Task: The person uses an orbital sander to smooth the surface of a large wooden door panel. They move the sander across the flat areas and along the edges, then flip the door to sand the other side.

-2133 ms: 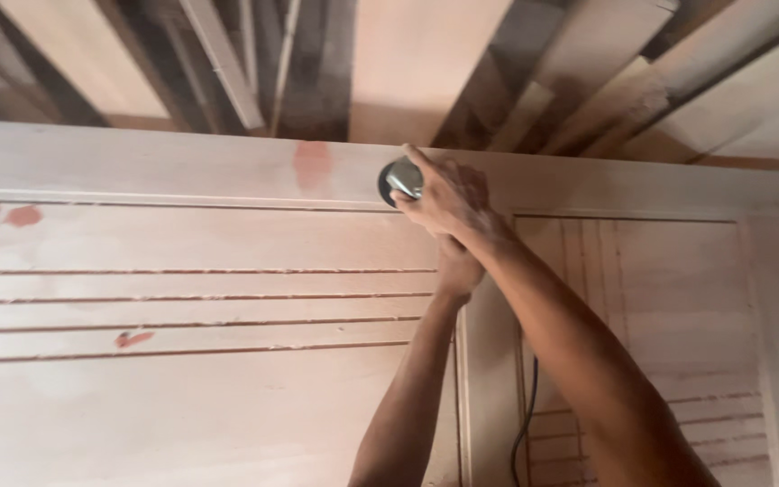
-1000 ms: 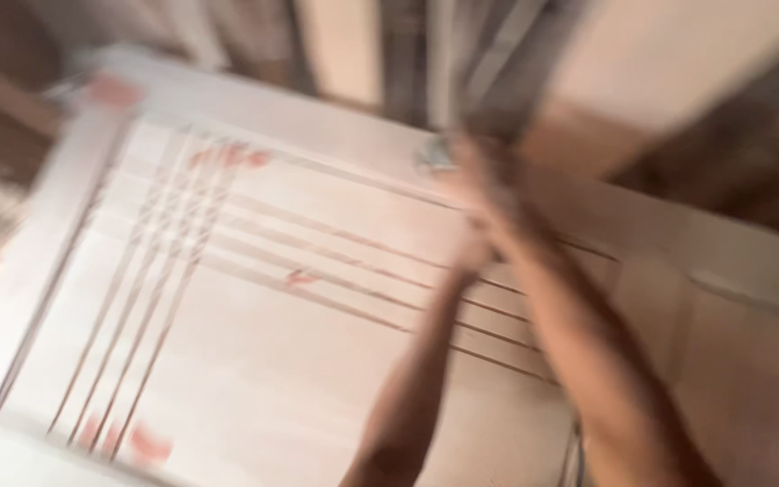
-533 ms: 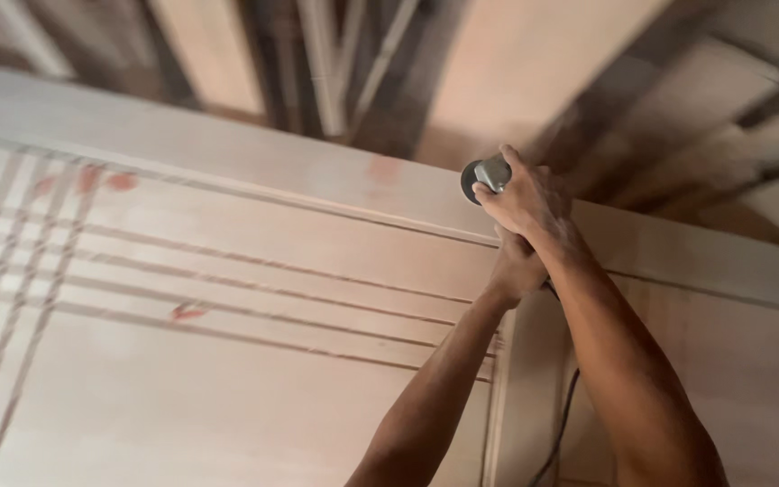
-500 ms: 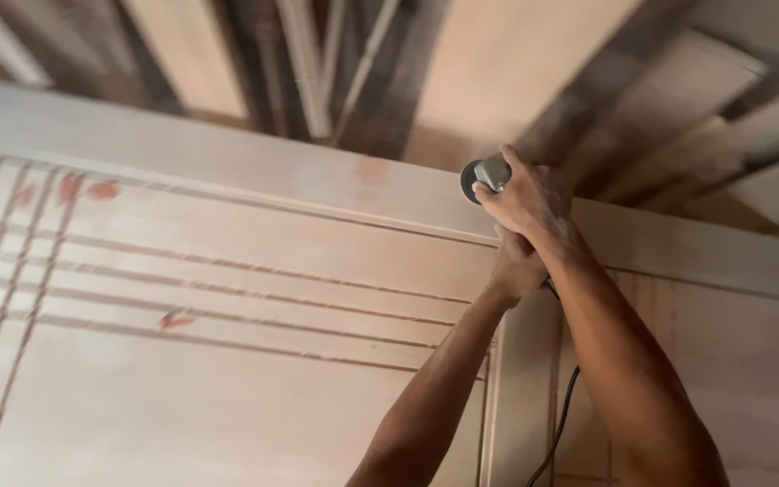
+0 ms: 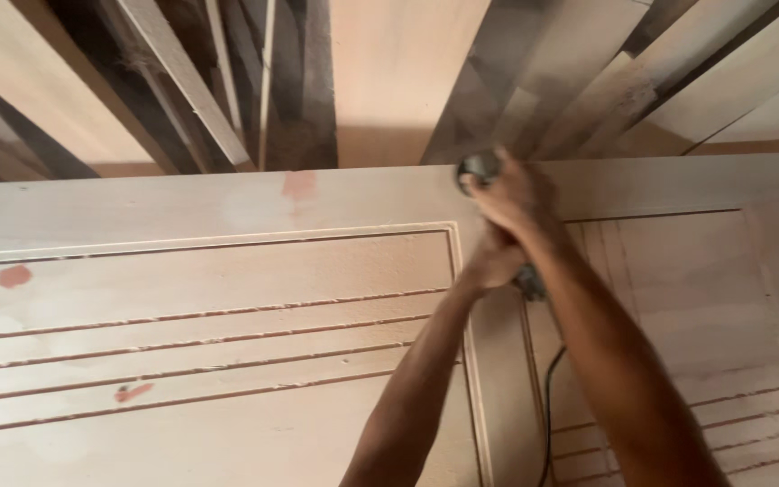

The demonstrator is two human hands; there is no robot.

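Sander [image 5: 480, 168] pressed on the top rail of a pale wooden door [image 5: 209, 316] lying flat, right hand [image 5: 511, 194] fingers wrapped over its head, left hand [image 5: 495, 261] clenched around its rear body, black cord [image 5: 547, 406] trailing between the forearms, planks [image 5: 398, 72] stacked beyond.

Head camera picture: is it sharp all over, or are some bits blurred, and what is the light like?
In the head view the right hand and the left hand are smeared by motion blur, as is the power sander they grip; the wooden door panel with its grooves looks fairly sharp; the light is warm and soft, without glare, and the gaps between the leaning boards behind lie in deep shadow.
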